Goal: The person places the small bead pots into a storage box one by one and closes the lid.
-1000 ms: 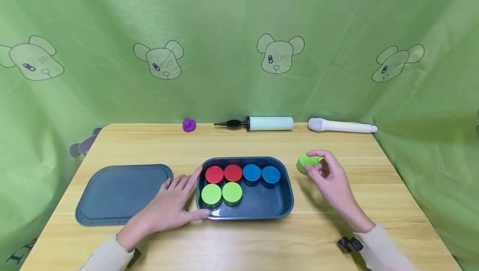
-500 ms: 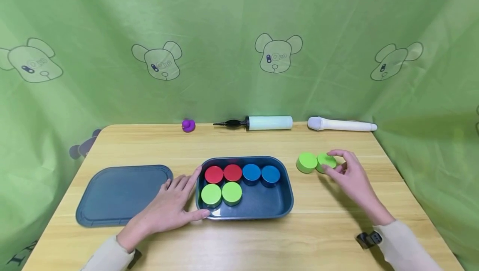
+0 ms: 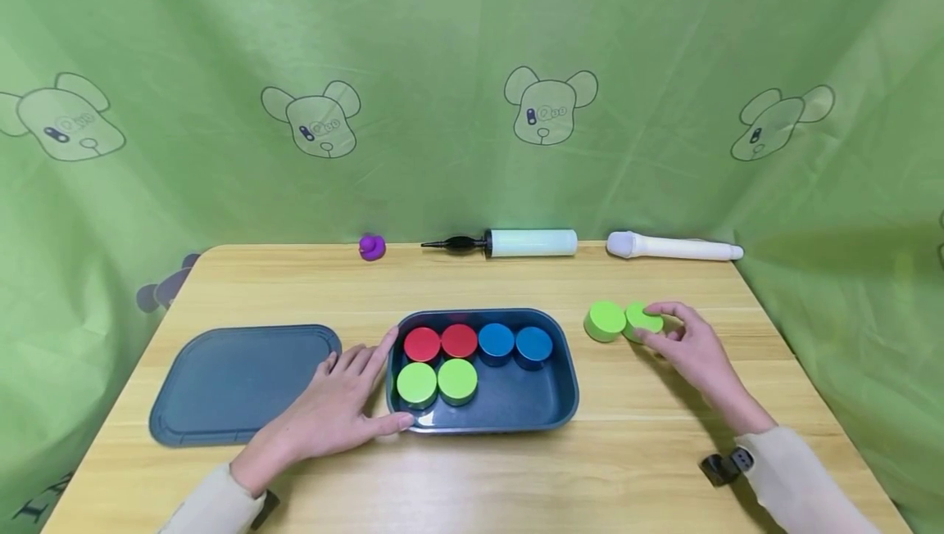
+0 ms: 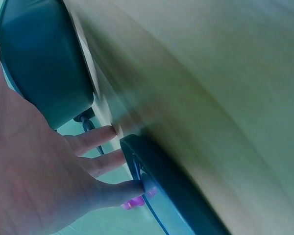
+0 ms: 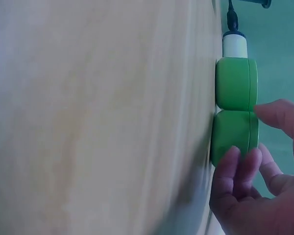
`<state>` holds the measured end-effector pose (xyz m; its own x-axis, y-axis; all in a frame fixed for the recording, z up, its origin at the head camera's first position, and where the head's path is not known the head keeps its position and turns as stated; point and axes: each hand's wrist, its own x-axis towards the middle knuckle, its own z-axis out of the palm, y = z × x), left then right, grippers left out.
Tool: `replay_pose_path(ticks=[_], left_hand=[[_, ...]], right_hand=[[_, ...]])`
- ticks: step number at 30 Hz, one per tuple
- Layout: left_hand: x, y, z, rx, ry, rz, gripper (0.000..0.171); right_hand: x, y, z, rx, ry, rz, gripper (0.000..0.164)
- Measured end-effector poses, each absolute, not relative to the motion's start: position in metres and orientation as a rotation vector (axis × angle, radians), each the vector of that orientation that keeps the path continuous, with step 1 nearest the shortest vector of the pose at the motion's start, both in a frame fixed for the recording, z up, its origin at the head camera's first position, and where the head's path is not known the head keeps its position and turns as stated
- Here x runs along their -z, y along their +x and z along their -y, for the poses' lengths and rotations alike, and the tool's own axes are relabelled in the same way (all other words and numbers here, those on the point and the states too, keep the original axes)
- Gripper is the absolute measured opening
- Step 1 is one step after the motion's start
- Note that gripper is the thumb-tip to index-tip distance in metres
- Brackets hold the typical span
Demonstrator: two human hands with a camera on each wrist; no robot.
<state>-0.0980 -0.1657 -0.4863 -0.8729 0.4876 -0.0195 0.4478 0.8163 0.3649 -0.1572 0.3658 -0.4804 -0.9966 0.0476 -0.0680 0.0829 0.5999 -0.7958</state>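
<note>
A dark blue rectangular container (image 3: 516,411) holds a pair of red cylinders (image 3: 441,342), a pair of blue cylinders (image 3: 515,346) and two green cylinders (image 3: 437,383). My left hand (image 3: 332,407) rests at its left end, fingers spread, index finger on the back rim and thumb on the front rim. Right of the container, two more short green cylinders stand side by side, touching. The right-hand green cylinder (image 3: 642,323) is pinched between thumb and fingers of my right hand (image 3: 693,350). The other green cylinder (image 3: 605,321) stands free. In the right wrist view a seam runs round each.
A dark blue lid (image 3: 236,382) lies flat on the wooden table (image 3: 516,485), left of the left hand. Along the back edge are a purple duck (image 3: 372,247), a hand pump (image 3: 531,243) and a white microphone-shaped object (image 3: 674,246). A green curtain (image 3: 435,26) surrounds the table.
My right hand has left the left green cylinder and shifted right to the other one, its fingers now lower around it. The left hand and container stay put.
</note>
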Motion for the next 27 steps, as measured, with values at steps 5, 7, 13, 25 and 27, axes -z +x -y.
replay_pose_path(ticks=[5,7,13,25,27], left_hand=[[0.487,-0.098,0.165,-0.544,0.743,-2.886,0.116],[0.486,-0.098,0.165,-0.55,0.742,-2.884,0.116],[0.485,-0.097,0.166,-0.559,0.742,-2.891,0.116],[0.487,-0.096,0.167,-0.554,0.731,-2.898,0.116],[0.487,-0.096,0.166,-0.553,0.734,-2.9,0.116]], right_hand=[[0.483,-0.159,-0.368,1.356,0.111,-2.755,0.057],[0.485,-0.16,-0.369,1.348,0.103,-2.754,0.056],[0.487,-0.162,-0.37,1.328,0.098,-2.775,0.054],[0.477,-0.146,-0.365,1.305,0.141,-2.85,0.055],[0.475,-0.143,-0.364,1.305,0.145,-2.88,0.055]])
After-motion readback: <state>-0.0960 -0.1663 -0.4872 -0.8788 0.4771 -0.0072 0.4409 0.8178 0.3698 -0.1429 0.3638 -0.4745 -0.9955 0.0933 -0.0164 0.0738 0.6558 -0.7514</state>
